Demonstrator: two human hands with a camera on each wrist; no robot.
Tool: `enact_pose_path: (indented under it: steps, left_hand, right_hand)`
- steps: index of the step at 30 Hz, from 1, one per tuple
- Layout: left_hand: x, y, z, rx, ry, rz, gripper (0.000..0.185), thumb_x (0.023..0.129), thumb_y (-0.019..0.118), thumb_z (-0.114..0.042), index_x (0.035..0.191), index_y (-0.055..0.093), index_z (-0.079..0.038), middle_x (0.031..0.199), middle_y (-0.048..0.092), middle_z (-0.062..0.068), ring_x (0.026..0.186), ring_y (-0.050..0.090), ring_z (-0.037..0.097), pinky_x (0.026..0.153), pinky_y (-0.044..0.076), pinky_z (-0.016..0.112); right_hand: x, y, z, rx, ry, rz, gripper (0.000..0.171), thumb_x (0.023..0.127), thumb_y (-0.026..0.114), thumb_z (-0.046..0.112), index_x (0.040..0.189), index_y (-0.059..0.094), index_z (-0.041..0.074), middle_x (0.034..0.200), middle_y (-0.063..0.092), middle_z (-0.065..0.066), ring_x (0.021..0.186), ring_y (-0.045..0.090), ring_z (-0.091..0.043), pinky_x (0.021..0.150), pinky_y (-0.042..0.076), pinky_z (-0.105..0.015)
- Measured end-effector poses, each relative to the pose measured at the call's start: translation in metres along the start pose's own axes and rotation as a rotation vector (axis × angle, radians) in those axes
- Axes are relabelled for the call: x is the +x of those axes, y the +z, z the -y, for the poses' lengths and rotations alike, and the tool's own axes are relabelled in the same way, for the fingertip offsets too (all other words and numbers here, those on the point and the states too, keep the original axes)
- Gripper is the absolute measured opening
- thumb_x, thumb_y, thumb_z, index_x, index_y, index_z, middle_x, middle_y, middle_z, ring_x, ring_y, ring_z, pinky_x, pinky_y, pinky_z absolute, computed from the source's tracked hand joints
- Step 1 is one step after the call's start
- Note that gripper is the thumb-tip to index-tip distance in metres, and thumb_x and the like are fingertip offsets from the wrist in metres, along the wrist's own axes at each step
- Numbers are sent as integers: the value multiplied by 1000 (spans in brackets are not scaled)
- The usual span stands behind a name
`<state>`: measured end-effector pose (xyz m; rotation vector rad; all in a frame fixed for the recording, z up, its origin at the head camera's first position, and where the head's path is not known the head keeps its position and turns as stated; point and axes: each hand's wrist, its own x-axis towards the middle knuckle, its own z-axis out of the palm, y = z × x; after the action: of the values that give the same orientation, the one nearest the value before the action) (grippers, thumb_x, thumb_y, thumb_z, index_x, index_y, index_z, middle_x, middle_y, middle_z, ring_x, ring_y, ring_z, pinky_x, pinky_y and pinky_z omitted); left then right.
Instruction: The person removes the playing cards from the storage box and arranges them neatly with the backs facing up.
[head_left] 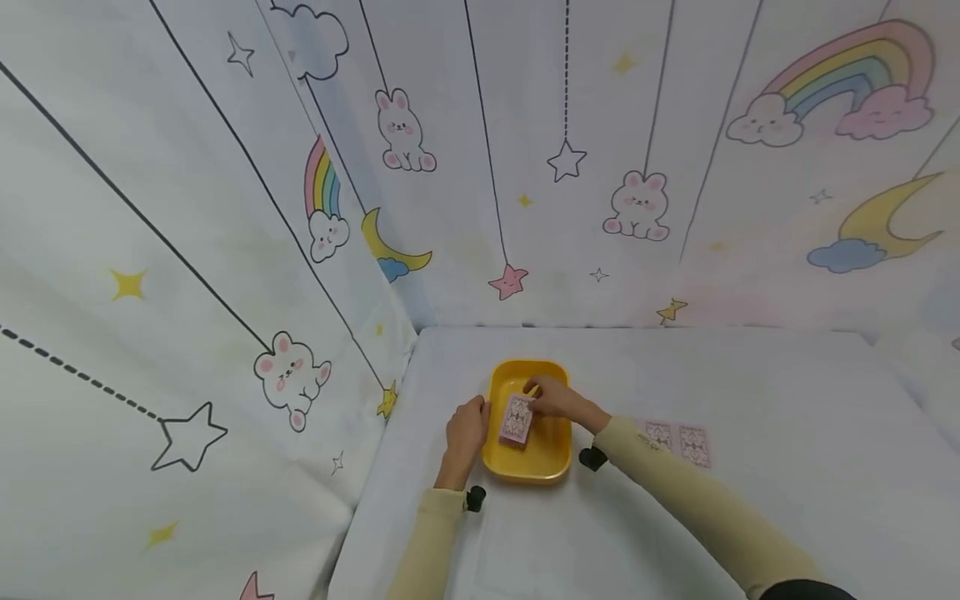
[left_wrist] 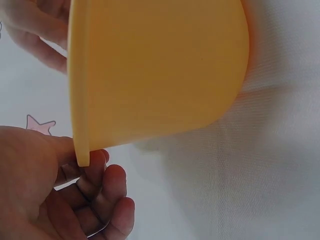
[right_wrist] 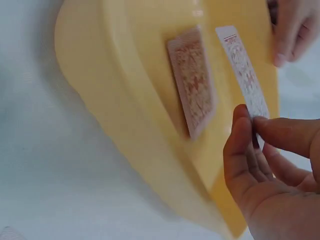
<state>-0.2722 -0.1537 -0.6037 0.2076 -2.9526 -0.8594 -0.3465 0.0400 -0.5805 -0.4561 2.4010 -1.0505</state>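
My left hand (head_left: 467,429) pinches the left rim of a yellow plastic tray (head_left: 536,467), thumb on one side and fingers on the other in the left wrist view. My right hand (head_left: 558,400) reaches over the tray's far right side. Between its thumb and fingers it pinches a playing card (right_wrist: 245,70) with a patterned back, held tilted above the tray floor. Below that card, a small stack of playing cards (right_wrist: 192,85) with red-patterned backs lies inside the tray.
To the right of the tray, two playing cards (head_left: 694,446) lie back up on the white table (head_left: 795,483), partly beside the right sleeve (head_left: 675,483). A cloth wall (head_left: 480,208) printed with bunnies, stars and rainbows borders the table at the back and left.
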Motion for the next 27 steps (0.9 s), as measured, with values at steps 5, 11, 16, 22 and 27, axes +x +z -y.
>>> enact_pose_path:
  steps: [5,11,16,22,27]
  left_hand:
    - [-1,2,-1,-3,-15,1,28,107,49,-28,86,57,-10,65,50,1,54,44,14,50,34,27]
    - [-2,-1,-5,-25,-25,-1,27,106,52,-25,86,57,-8,66,52,3,55,46,16,51,35,28]
    - [2,2,-3,17,-26,-1,26,106,52,-26,88,58,-8,67,52,3,56,46,16,52,35,28]
    - [4,2,-5,10,-21,8,26,106,52,-27,88,57,-8,67,51,4,56,46,17,52,35,28]
    - [1,2,-3,23,-18,4,28,106,50,-28,86,56,-9,65,49,3,55,44,16,51,34,27]
  right_hand:
    - [-12,-27,-26,130,-50,4,32,97,64,12,126,63,-1,103,69,-14,88,69,-25,80,59,-36]
    - [-38,-58,-61,175,-53,-29,33,99,63,17,129,63,3,111,68,-13,100,65,-35,86,57,-39]
    - [-66,-79,-96,152,-81,-41,34,101,61,21,129,62,2,116,66,-16,102,63,-38,87,57,-43]
    - [-100,-102,-142,170,-88,-72,39,101,62,25,130,60,-2,119,66,-19,99,64,-31,88,55,-50]
    - [-125,-122,-177,144,-34,-119,42,100,63,30,128,61,-1,121,66,-17,99,63,-22,84,57,-40]
